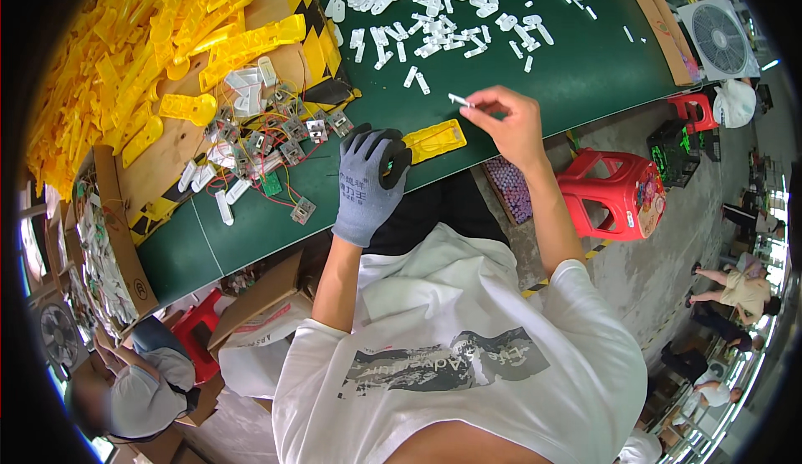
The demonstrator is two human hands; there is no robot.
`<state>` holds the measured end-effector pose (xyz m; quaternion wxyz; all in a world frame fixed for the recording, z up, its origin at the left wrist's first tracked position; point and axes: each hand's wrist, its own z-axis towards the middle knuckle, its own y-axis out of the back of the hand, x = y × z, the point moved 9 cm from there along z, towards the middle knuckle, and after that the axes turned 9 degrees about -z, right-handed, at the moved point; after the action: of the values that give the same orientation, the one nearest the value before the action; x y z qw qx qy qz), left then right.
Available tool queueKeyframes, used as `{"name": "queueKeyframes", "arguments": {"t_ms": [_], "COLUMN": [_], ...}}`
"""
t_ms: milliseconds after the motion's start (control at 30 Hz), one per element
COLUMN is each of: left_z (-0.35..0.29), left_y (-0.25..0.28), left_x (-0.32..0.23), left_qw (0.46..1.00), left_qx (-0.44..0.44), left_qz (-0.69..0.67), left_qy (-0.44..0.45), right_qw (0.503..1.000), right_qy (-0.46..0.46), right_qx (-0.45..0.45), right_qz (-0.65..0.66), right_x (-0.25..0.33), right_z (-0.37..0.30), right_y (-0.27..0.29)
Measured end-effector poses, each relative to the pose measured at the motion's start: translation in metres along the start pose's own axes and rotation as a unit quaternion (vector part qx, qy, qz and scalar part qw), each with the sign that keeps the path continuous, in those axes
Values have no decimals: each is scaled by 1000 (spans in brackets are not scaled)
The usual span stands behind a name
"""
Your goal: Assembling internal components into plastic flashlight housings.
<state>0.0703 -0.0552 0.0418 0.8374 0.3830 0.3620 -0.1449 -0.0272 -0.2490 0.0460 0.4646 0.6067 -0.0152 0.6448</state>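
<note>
My left hand (370,182), in a grey work glove with dark fingertips, is closed on the end of a yellow plastic housing (437,141) at the near edge of the green table (535,106). The housing's hollow inner side faces up. My bare right hand (508,123) is raised to the right of it, pinching a small white plastic piece (459,101) between thumb and fingertips. Left of the glove lies a tangle of small metal-cased motors (291,150) with red and yellow wires and white parts.
Yellow housings (125,55) are heaped at the far left. Loose white plastic pieces (430,25) spread over the table's far side. A red stool (612,195) stands to the right, beside a box of purple-topped cylinders (510,187). Another person (150,393) sits at the lower left.
</note>
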Motion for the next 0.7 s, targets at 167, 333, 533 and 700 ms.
{"name": "queueKeyframes", "arguments": {"t_ms": [167, 333, 533, 700], "left_z": [0, -2, -2, -3], "left_y": [1, 0, 2, 1], "left_x": [0, -1, -5, -4], "left_qw": [1000, 1000, 1000, 1000], "left_qx": [-2, 1, -3, -2], "left_qz": [1, 4, 8, 4], "left_qy": [3, -4, -10, -18], "right_qw": [989, 975, 945, 947], "right_qy": [80, 93, 68, 32], "right_qx": [86, 167, 309, 317], "right_qz": [-87, -116, -87, -31], "right_x": [30, 28, 15, -4], "right_z": [-22, -19, 11, 10], "right_y": [-1, -13, -39, -54]}}
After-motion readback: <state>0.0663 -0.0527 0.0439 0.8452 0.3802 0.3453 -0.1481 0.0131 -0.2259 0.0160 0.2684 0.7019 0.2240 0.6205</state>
